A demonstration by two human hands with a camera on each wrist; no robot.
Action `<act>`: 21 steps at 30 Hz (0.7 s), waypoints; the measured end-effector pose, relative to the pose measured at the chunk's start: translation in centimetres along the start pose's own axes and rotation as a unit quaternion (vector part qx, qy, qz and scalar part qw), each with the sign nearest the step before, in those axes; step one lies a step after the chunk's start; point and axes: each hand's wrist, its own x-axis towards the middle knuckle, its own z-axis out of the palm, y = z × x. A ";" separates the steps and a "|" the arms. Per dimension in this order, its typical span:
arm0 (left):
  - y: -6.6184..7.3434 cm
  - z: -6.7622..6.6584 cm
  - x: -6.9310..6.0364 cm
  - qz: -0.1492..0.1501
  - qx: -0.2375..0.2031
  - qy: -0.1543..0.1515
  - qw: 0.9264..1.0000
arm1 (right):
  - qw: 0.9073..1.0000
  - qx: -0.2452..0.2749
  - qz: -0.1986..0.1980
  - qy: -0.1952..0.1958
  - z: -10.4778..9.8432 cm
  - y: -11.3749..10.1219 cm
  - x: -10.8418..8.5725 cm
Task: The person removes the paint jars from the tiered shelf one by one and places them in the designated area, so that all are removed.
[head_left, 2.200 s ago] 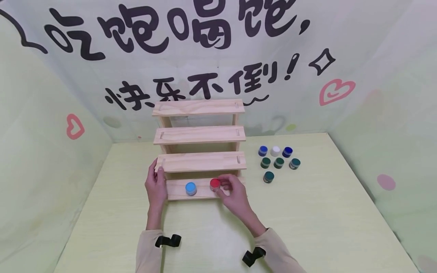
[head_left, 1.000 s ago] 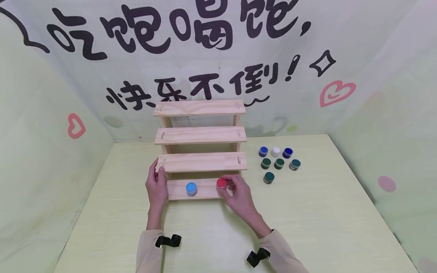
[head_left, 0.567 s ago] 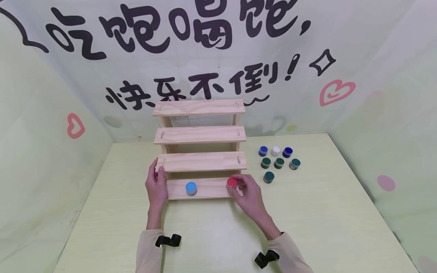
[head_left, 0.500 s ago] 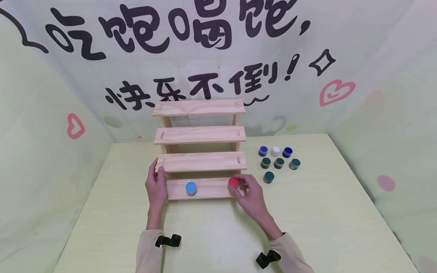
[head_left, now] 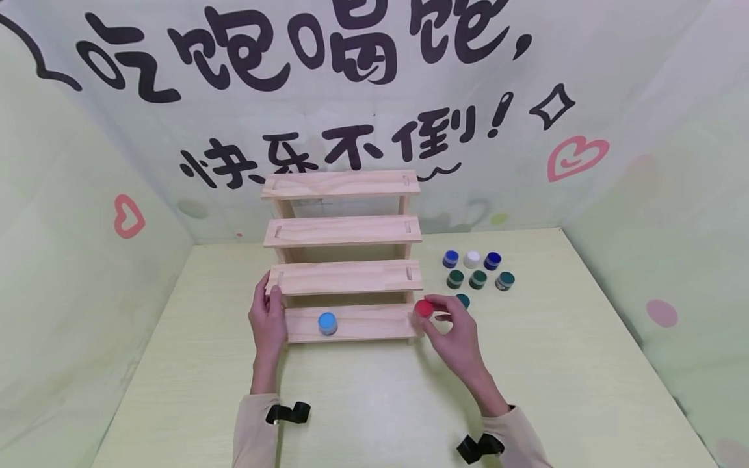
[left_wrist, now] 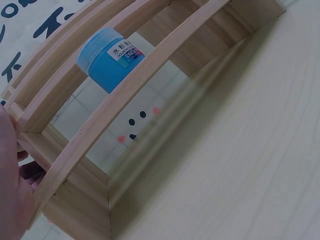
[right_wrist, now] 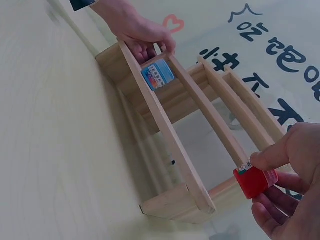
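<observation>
My right hand (head_left: 459, 338) pinches a red paint jar (head_left: 424, 309) between thumb and fingers, at the right end of the lowest step of a wooden tiered shelf (head_left: 345, 278). The right wrist view shows the red jar (right_wrist: 254, 181) held just off the shelf's end. At the shelf's left side, my left hand (head_left: 269, 318) grips the end of the rack, its curled fingers (right_wrist: 142, 50) seen from the right wrist. A light-blue paint jar (head_left: 328, 323) with a printed label stands upright on the lowest step, left of its middle.
Right of the shelf, several paint jars stand on the table (head_left: 562, 364): blue (head_left: 450, 259), white (head_left: 471, 259), dark blue (head_left: 493, 260) and green (head_left: 478, 279) ones. A teal jar (head_left: 463, 300) is partly hidden behind my right hand. A printed cloth backdrop (head_left: 374, 104) rises behind.
My right hand has carried the red jar rightward along the lowest step to beyond its right end. The left hand, shelf and light-blue jar have stayed in place.
</observation>
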 end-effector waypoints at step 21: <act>0.2 0.0 0.0 0.008 -0.005 0.001 1.000 | 0.987 0.060 0.006 0.151 -4.2 0.8 2.0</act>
